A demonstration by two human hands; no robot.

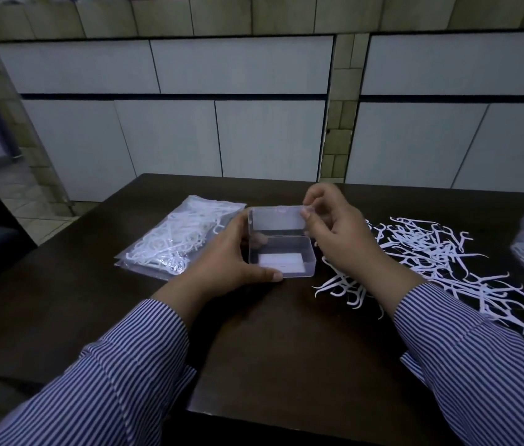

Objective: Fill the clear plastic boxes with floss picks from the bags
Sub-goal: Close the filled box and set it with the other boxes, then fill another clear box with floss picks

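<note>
Steadying the clear box, the left hand gripped its base; the right hand pinched the raised lid, best swung fully back.

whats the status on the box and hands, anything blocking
Left hand grips clear box; right hand pinches its raised lid. No picks inside. Loose floss picks right; nothing blocking.

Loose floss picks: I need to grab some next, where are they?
In the head view, the loose floss picks lie spread on the dark table, right of the clear box, beside the right hand.
</note>
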